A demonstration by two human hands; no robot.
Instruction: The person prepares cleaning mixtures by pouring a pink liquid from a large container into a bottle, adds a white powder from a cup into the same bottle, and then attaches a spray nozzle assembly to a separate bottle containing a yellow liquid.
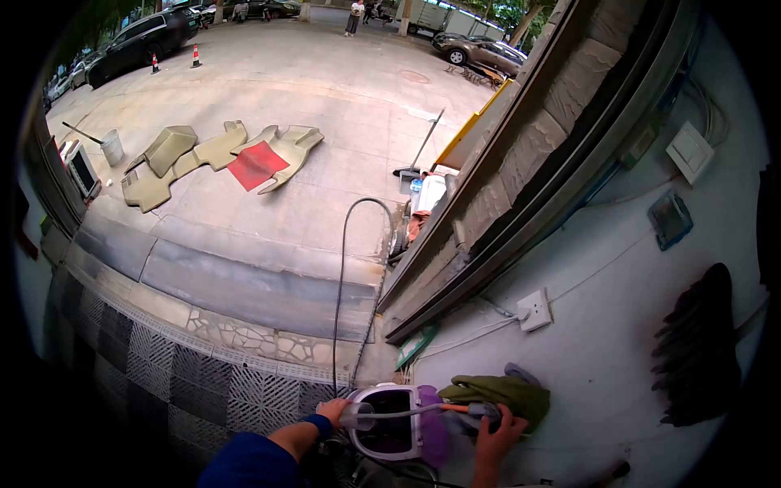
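Note:
Low in the view, my left hand [332, 409] is closed at the clear cup-shaped end [358, 416] of a thin grey tube [415, 411]. That tube runs right into a short orange section [454, 408] and a dark grey grip [482, 411]. Around the grip curl the fingers of my right hand [498, 439]. Beneath the tube stands a white and purple container [435, 435] with a dark opening. An olive-green cloth [508, 398] lies just behind my right hand.
A black hose [340, 285] loops out over the doorstep [244, 281]. Car floor mats [215, 150] and a red sheet [256, 165] lie outside. On the right wall are a socket [534, 310] and a dark brush-like thing [700, 350]. A dustpan [408, 175] stands by the door frame.

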